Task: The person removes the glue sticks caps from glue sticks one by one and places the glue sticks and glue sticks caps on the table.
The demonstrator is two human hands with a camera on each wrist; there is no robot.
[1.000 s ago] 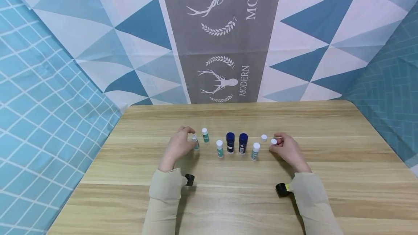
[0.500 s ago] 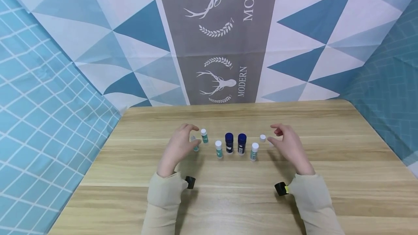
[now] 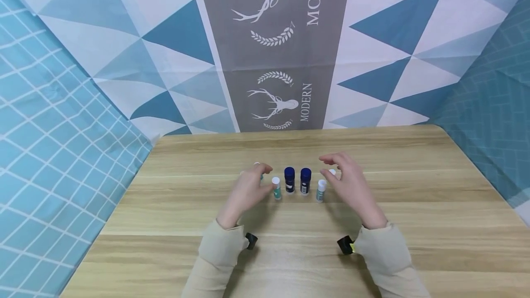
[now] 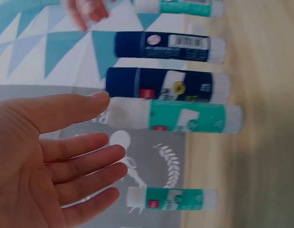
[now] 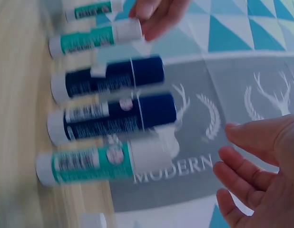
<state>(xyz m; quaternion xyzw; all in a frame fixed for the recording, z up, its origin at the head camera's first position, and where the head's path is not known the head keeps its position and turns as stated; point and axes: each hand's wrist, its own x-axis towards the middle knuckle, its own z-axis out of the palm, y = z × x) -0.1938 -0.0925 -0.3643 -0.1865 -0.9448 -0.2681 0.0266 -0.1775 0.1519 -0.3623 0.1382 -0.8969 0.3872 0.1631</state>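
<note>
Two glue sticks with dark blue caps, a left one (image 3: 289, 180) and a right one (image 3: 305, 181), stand upright mid-table. On their left is a teal, white-capped glue stick (image 3: 276, 188); another teal glue stick (image 3: 320, 191) stands on their right. My left hand (image 3: 247, 192) is beside the left teal one, its fingers loosely extended and its thumb tip close to the white cap. My right hand (image 3: 349, 186) hovers by the right teal one, thumb and fingers apart, holding nothing. In the left wrist view, a smaller teal glue stick (image 4: 174, 198) stands beyond my fingers; my left hand partly hides it in the head view.
A small white cap-like thing (image 3: 332, 171) shows behind my right hand. The wooden table (image 3: 290, 266) meets a patterned cloth backdrop (image 3: 372, 59) at the back. Blue cloth (image 3: 62, 151) hangs at the left side.
Both hands have come away from the outermost small items and moved inward to the teal glue sticks flanking the dark blue pair. The standing glue sticks look unmoved.
</note>
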